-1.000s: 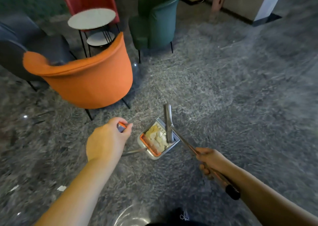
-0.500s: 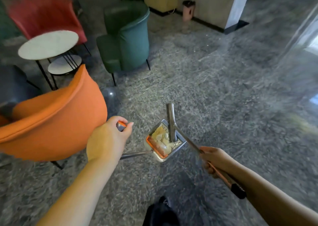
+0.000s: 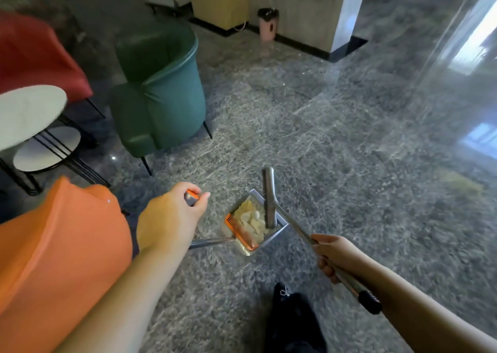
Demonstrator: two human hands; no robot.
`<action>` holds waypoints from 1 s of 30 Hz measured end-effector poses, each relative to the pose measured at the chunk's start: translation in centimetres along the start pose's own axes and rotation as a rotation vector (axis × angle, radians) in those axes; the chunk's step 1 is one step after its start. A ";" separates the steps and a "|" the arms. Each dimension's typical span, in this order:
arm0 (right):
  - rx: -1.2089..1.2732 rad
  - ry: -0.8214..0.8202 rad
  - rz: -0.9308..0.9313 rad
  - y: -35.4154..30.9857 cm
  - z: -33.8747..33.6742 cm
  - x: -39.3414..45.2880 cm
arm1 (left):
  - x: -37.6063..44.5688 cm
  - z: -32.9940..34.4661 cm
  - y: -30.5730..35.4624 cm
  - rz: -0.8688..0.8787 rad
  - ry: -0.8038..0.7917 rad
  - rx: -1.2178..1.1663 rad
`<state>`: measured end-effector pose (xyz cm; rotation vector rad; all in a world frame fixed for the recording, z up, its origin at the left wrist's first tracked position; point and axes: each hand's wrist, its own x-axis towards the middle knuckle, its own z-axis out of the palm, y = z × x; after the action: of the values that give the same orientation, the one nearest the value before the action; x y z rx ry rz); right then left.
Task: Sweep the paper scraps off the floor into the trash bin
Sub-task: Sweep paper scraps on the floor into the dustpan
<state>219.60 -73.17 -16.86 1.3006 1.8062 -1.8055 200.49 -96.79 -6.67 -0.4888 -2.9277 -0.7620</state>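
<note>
Left hand (image 3: 169, 218) grip curled round dustpan handle top (image 3: 191, 197); right hand (image 3: 334, 254) grip wrapped on broom handle (image 3: 347, 280). Dustpan (image 3: 254, 223) between them, just ahead, off floor (image 3: 349, 151), heaped with pale paper scraps (image 3: 252, 218); broom head (image 3: 269, 196) rests inside. Pink trash bin (image 3: 267, 24) far by wall.

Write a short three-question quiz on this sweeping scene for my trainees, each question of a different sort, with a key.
1. True or false: the paper scraps lie inside the dustpan.
2. Which hand grips the broom handle? A) left hand B) right hand C) neither
3. Fill in: the chair nearest the left arm is coloured ____.

Key:
1. True.
2. B; the left hand holds the dustpan's long handle at its top.
3. Orange; the orange chair is beside that arm.
</note>
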 end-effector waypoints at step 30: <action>0.090 0.044 0.005 -50.3 -18.5 49.1 | 69.0 21.8 19.8 0.121 -0.013 -0.062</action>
<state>162.55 -28.14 -16.40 1.3867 1.7607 -1.8895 141.76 -50.19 -6.02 -0.6717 -2.8619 -0.8392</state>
